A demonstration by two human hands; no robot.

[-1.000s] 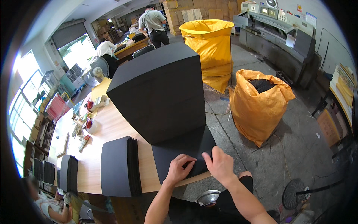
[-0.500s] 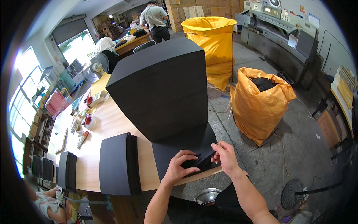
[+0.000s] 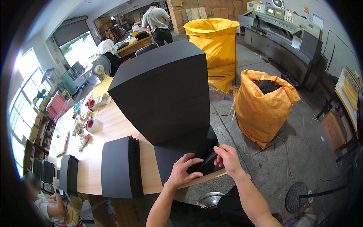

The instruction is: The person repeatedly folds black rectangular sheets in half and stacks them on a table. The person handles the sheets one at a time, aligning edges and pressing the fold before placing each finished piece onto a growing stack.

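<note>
A black sheet (image 3: 166,162) lies on the near corner of the table, in front of a tall block of stacked black sheets (image 3: 170,102). On its surface rests my left hand (image 3: 183,171), open, thumb and fingers apart. At the sheet's right side my right hand (image 3: 227,159) is closed in a pinch on a narrow black strip (image 3: 208,159) that slants up from the sheet. Whether this strip is loose or still part of the sheet cannot be made out. The fingertips of the right hand partly cover it.
Left of the sheet stand a stack of black boards (image 3: 120,166) and a smaller stack (image 3: 69,174). Tape rolls (image 3: 91,124) and a tool with red handles (image 3: 84,141) lie further back on the table (image 3: 113,125). Orange bags (image 3: 264,109) stand on the floor at right. A co-worker (image 3: 53,206) sits at lower left.
The strip in my right hand now stands more clearly raised from the sheet. My left hand has shifted only slightly. The co-worker at lower left has moved their gloved hand.
</note>
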